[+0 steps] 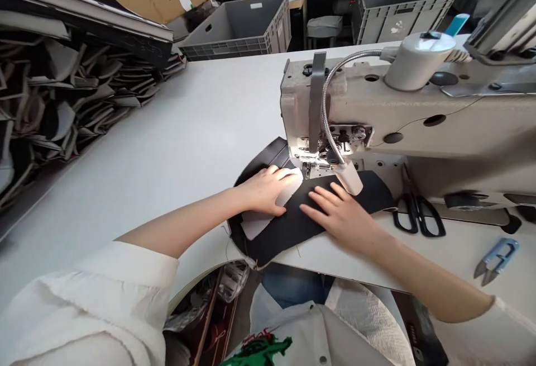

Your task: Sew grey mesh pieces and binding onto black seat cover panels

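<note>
- A white worktable (167, 131) spreads before a seated person in a pale, loose-sleeved top, seen from head height.
- A dark, curved piece of material (288, 234) lies at the table's front edge, near its middle, its far side reaching under the head of a sewing machine (422, 126).
- A light grey ribbed piece (256, 225) lies on the left part of the dark piece, partly covered by a hand.
- The left hand (268, 190) rests on the ribbed piece, fingers bent over it towards the machine, thumb apart from the fingers.
- The right hand (345, 218) lies palm down on the dark piece, fingers slightly spread and gripping nothing.
- A lamp head (349, 179) on a bendy metal neck (325, 103) hangs just beside the right fingertips.
- Black-handled scissors (419, 215) lie to the right of the dark piece, close to the machine's base.
- Blue thread snips (497, 260) lie well apart from the work, towards the table's right front corner.
- Stacked cut pieces (75, 92) are heaped along the table's left edge.
- Beyond the far edge stand a grey crate (238, 25) and, farther right, a second crate (402, 11).
</note>
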`<state>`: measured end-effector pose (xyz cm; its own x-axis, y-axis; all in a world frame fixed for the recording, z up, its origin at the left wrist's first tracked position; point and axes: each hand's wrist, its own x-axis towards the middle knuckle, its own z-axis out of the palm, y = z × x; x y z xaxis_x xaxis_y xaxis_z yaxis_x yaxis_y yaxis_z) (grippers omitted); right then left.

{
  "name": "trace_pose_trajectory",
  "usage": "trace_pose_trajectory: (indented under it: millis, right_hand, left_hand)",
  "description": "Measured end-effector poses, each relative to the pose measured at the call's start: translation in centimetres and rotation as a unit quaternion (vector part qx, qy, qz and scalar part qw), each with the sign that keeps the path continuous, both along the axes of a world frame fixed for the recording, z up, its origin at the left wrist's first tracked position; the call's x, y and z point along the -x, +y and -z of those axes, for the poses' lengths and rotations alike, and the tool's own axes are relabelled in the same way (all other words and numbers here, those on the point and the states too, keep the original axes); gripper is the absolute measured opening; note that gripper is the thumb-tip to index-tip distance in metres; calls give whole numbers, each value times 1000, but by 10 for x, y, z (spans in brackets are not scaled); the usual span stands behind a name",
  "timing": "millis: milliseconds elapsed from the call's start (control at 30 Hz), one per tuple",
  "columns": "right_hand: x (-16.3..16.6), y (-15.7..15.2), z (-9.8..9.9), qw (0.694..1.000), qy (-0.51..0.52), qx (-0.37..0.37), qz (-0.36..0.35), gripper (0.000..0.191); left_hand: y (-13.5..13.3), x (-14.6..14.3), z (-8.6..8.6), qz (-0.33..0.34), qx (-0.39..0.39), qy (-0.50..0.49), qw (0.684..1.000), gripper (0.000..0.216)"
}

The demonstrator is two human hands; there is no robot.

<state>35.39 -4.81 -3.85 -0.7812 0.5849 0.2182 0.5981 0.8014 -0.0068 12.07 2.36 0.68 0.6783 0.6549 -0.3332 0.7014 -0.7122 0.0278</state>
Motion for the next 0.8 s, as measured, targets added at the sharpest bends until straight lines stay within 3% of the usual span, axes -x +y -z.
trace_pose_trajectory:
  millis: [167, 400, 533, 667, 800]
  right_hand:
    - [43, -9, 15, 998, 36, 3, -52, 38]
    - [16, 8, 17, 985, 34, 108, -127, 48]
    - [16, 4, 17, 989, 49, 110, -81, 50]
    - [24, -2, 21, 997, 53, 58, -25, 46]
    - [26, -6, 24, 999, 48, 10, -20, 43]
  left_hand:
    - [-5, -12, 1, -3, -73, 35, 997, 64]
    - [0, 3, 9, 39, -107, -9, 993, 50]
    - [2, 5, 11, 43, -65, -5, 997, 57]
    - [6, 3, 12, 35, -39, 3, 999, 66]
    - [10, 1, 14, 40, -44, -2, 998, 68]
